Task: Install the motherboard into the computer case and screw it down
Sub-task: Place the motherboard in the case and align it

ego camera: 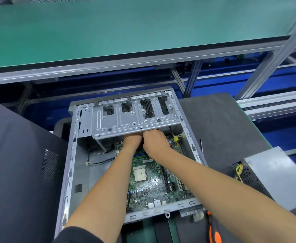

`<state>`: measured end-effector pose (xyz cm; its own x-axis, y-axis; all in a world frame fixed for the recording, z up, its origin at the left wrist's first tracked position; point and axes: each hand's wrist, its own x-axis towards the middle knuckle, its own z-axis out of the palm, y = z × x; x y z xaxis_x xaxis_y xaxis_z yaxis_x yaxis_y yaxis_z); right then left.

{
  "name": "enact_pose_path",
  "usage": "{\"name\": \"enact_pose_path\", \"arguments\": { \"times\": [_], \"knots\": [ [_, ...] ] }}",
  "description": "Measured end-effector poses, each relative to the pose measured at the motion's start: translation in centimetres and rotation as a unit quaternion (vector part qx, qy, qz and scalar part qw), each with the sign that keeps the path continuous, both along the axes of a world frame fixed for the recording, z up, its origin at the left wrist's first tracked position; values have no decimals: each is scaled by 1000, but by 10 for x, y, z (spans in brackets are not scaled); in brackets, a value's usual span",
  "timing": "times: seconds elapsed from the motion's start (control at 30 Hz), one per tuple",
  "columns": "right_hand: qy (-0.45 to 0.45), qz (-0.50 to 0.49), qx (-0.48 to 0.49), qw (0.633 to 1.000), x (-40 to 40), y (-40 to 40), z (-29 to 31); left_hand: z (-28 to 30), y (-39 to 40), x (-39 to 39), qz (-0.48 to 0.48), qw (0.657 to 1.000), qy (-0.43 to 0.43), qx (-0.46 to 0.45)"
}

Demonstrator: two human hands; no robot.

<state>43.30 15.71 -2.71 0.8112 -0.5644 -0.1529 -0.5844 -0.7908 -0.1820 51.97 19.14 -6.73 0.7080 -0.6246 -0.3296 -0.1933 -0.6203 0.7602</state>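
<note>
Green-topped bench [108,32], open computer case [70,172], motherboard [152,186], hands [143,141] under drive cage [135,116]

The computer case [70,165] under my arms is bare sheet metal, dull grey, with stamped slots along its rims. Its drive cage [135,118] is brighter galvanised metal, smooth, with perforated mesh behind the openings. The motherboard [149,186] is green laminate, lightly glossy, carrying a matt metal processor lid [139,174]. The side panel [21,172] is matt black with a perforated patch. The screwdriver [214,232] handle looks like orange-and-black plastic.
</note>
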Motion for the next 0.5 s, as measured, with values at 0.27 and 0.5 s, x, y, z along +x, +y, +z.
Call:
{"name": "enact_pose_path", "arguments": {
  "times": [0.27, 0.5],
  "knots": [
    [28, 114, -49, 992, -8, 7, -11, -2, 17, 9, -36, 994, -57, 88],
    [26, 111, -61, 992, -5, 13, -16, 2, 15, 16, -103, 979, -76, 157]
  ]
}}
